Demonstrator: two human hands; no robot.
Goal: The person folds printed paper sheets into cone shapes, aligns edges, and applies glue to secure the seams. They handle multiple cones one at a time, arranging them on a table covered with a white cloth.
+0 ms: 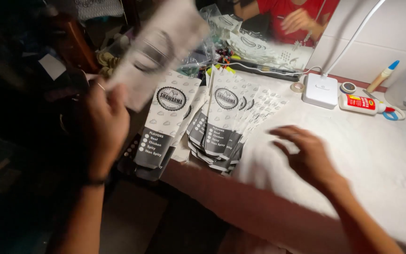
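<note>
At the desk's left edge, the left hand (103,123) is clamped on a long white paper sleeve (158,49), lifted and tilted, blurred in the air above the piles. Opposite it, the right hand (306,153) hovers with fingers spread apart over the white desk (381,155), holding nothing. Between them lies a fanned stack of printed sleeves (224,117). Farther back stand a white lamp base (320,90), a glue bottle (363,103) and a tape roll (298,87); another person's hand (297,19) works beyond.

Bright lamp-lit white table (381,155) at right, deep shadow at left, motion blur on both hands.
</note>
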